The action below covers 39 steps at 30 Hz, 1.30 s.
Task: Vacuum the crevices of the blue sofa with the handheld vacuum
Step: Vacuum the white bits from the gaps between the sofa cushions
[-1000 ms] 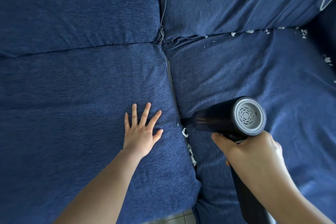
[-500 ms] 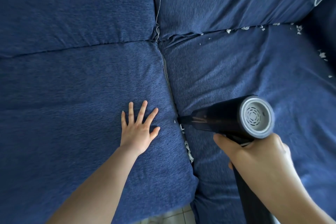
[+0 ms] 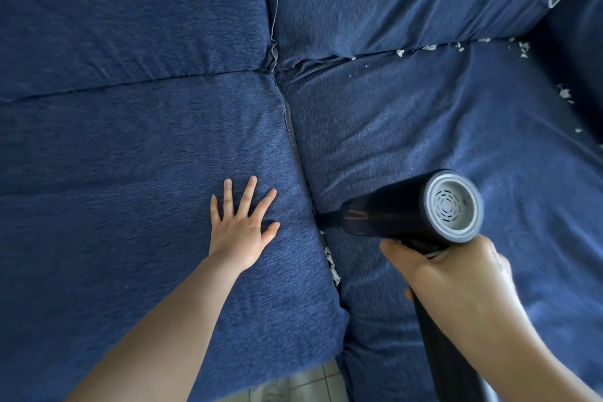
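Blue sofa (image 3: 137, 212) fills the whole view, two seat cushions side by side with a crevice (image 3: 295, 147) running front to back between them. Best bet for this step, judging by the layout: keep the nozzle tip buried in that crevice and drag slowly toward the front edge, since white scraps (image 3: 332, 266) sit wedged there just in front of the nozzle. Worth keeping steady pressure on the cushion left of the crevice so the gap stays spread.

Handheld vacuum (image 3: 408, 212) lies right of the crevice, over the right cushion. Long axis nearly level, crossing the crevice roughly at right angles: nozzle points left into the gap, grey vented end faces right and up toward the camera. Handle drops down toward the front edge.

Right hand (image 3: 456, 284) wrapped around that handle, fingers curled tight. Left hand (image 3: 239, 232) flat on the cushion just left of the crevice, fingers spread wide, holding nothing.

More scraps (image 3: 456, 46) along the back seam, far right of the crevice, not yet done.
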Motion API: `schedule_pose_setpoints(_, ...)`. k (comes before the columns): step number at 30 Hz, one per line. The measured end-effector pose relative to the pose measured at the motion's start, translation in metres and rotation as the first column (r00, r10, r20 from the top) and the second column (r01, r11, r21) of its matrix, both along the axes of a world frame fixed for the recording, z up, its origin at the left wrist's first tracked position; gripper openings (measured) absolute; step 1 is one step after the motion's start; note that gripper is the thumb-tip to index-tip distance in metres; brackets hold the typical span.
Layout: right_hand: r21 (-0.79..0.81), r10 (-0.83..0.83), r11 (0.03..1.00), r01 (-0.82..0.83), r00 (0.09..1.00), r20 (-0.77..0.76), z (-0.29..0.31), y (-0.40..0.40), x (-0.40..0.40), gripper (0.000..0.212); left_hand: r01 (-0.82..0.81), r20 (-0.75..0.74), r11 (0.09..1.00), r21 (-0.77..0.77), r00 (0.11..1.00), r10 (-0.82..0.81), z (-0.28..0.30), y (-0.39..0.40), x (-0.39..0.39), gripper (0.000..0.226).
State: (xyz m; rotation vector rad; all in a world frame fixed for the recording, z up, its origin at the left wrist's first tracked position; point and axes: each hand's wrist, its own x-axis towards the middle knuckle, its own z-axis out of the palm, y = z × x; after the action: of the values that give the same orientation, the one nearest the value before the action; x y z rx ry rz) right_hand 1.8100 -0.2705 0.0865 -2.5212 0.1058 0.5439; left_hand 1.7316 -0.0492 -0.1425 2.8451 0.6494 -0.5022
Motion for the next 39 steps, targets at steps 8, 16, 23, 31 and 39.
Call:
schedule_pose_setpoints(8, -0.023, 0.025, 0.999, -0.025, 1.000, -0.003, -0.021, -0.002, -0.007, 0.045, -0.002, -0.023, 1.000, -0.001, 1.000, 0.002, 0.003, -0.001, 0.000, 0.067)
schedule_pose_setpoints(16, -0.050, 0.056, 0.997, -0.057, 0.998, -0.024, -0.017, -0.009, -0.012, 0.045, -0.012, -0.007, 1.000, 0.001, 1.000, 0.012, 0.003, -0.003, 0.000, 0.065)
schedule_pose_setpoints(23, -0.062, 0.059, 0.996, -0.060, 0.998, -0.028, -0.010, -0.024, -0.021, 0.041, -0.036, 0.004, 0.999, 0.030, 0.999, 0.036, 0.003, -0.017, -0.006, 0.070)
schedule_pose_setpoints(31, -0.067, 0.059, 0.996, -0.061, 0.998, -0.034, -0.007, -0.039, -0.029, 0.047, -0.052, -0.001, 0.998, 0.028, 0.999, 0.052, 0.004, -0.032, -0.011, 0.088)
schedule_pose_setpoints(39, -0.054, 0.081, 0.995, -0.084, 0.995, -0.052, -0.002, -0.045, -0.032, 0.044, -0.026, -0.046, 0.998, 0.059, 0.999, 0.029, 0.003, -0.052, -0.020, 0.112)
